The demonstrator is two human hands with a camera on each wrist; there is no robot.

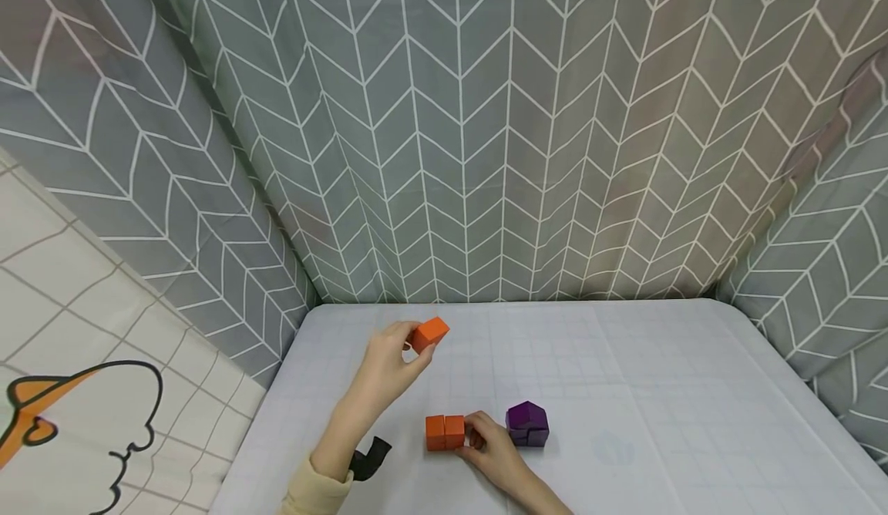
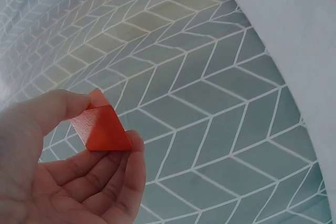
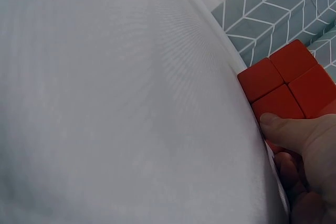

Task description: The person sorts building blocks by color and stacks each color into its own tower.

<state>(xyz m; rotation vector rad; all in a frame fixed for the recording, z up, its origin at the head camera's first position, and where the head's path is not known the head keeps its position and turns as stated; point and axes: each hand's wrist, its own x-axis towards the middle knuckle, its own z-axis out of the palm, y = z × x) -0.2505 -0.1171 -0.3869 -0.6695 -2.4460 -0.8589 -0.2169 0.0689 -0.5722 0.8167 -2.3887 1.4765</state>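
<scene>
My left hand [image 1: 388, 365] is raised over the left part of the table, pinching an orange block [image 1: 430, 333] between thumb and fingers. In the left wrist view that block [image 2: 102, 127] shows slanted, wedge-like faces. Lower down, my right hand [image 1: 496, 453] grips the right side of a cluster of orange blocks [image 1: 444, 432] standing on the table. Its thumb lies along one face in the right wrist view, where the cluster [image 3: 286, 82] shows several square faces with seams between them; the fingers are partly hidden. Just right of this hand sits a purple block cluster [image 1: 527, 425] with a peaked top.
A pale cloth covers the table [image 1: 659, 392]. Beside the left forearm is a black object [image 1: 370, 459], partly hidden by the arm. Grey curtains [image 1: 486, 153] with white chevrons hang behind the table and at both sides. A white tiled panel [image 1: 139, 330] stands at left.
</scene>
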